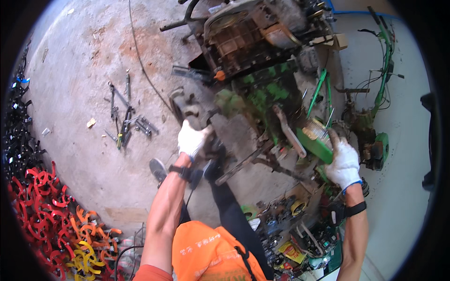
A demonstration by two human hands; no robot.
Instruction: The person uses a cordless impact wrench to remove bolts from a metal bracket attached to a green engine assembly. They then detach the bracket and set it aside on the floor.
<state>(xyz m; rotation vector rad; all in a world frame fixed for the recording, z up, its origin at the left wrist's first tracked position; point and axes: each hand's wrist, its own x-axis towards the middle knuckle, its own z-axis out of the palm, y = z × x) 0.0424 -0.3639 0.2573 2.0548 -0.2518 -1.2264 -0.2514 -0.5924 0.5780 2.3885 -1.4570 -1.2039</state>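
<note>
My left hand (191, 140), in a white glove, reaches over the floor with thumb and fingers closed on the near end of a grey, worn metal casting (186, 104). The fingertips are partly hidden against the metal. On the right, my right hand (343, 161), also gloved, grips the edge of a green part with a finned, pale side (315, 144). That part is tilted above a heap of machine pieces. Between the hands lies a dirty, green-painted machine body (269, 96), with a rusty flat bar (289, 131) leaning near it.
A large rusty engine-like machine (243, 35) stands at the far side. Loose wrenches and other tools (124, 114) lie on the concrete at left. Red curved parts (40, 206) are piled at lower left, beside orange and yellow ones. Mixed small parts (300, 229) crowd the near right.
</note>
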